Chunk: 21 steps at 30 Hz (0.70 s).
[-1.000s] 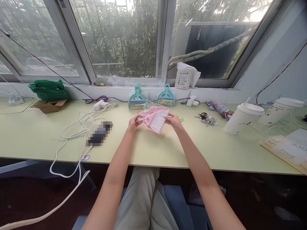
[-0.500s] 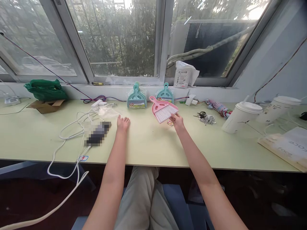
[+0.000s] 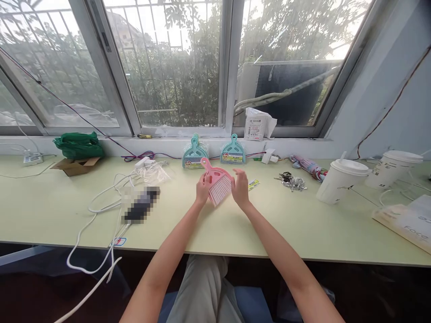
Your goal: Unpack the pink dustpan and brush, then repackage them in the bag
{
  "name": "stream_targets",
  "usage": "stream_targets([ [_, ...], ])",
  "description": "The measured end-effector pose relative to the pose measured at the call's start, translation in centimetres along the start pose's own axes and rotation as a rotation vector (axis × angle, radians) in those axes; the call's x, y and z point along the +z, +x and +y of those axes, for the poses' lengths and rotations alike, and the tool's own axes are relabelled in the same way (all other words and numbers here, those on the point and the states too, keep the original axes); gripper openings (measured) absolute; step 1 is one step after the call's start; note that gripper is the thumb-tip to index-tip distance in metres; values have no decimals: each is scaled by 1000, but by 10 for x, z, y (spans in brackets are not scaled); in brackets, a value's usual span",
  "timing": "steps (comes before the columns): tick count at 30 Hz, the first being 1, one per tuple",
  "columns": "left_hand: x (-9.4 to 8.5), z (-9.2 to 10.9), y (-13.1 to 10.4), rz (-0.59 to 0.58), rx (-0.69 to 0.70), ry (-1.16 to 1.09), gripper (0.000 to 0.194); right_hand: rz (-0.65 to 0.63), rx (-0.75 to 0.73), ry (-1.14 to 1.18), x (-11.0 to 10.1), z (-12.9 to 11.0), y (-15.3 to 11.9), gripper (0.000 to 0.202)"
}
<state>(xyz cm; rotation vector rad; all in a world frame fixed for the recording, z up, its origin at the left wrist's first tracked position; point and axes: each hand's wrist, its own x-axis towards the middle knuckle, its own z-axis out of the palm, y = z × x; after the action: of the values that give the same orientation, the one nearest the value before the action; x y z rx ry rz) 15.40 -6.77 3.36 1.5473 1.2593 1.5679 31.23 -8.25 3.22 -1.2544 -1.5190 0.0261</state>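
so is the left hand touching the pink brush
Touching. The head view shows the left hand with its fingers wrapped on the side of the pink brush, no gap between them.

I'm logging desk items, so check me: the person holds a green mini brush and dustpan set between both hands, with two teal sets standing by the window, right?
Not quite. In the head view the set between the left hand and right hand is pink, not green. The two teal sets do stand by the window.
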Motion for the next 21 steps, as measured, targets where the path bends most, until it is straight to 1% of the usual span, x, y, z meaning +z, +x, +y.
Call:
stream_targets([
  [1,1,4,-5,-34,73,47,47,-63,-69,-74,0,-3,-2,31],
  [3,3,13,-15,-96,187,123,50,-140,-123,-156,3,-7,-4,29],
  [6,2,23,-23,-140,271,191,50,-132,-124,-108,7,-9,-5,30],
  [9,-1,26,-20,-215,268,158,49,-100,-94,-15,6,-4,0,33],
  [11,-3,25,-15,-260,265,117,48,-78,-79,-5,3,-2,3,34],
  [13,-2,23,-11,-278,252,117,49,-56,-74,-26,0,-2,5,33],
  [17,3,24,-8,-306,166,158,47,-36,-52,-62,-5,-6,5,30],
  [19,1,27,-7,-358,146,144,44,-35,-34,-43,-7,-7,6,30],
  [21,-4,29,-4,-439,142,119,41,-41,-20,-4,-8,-7,7,30],
])
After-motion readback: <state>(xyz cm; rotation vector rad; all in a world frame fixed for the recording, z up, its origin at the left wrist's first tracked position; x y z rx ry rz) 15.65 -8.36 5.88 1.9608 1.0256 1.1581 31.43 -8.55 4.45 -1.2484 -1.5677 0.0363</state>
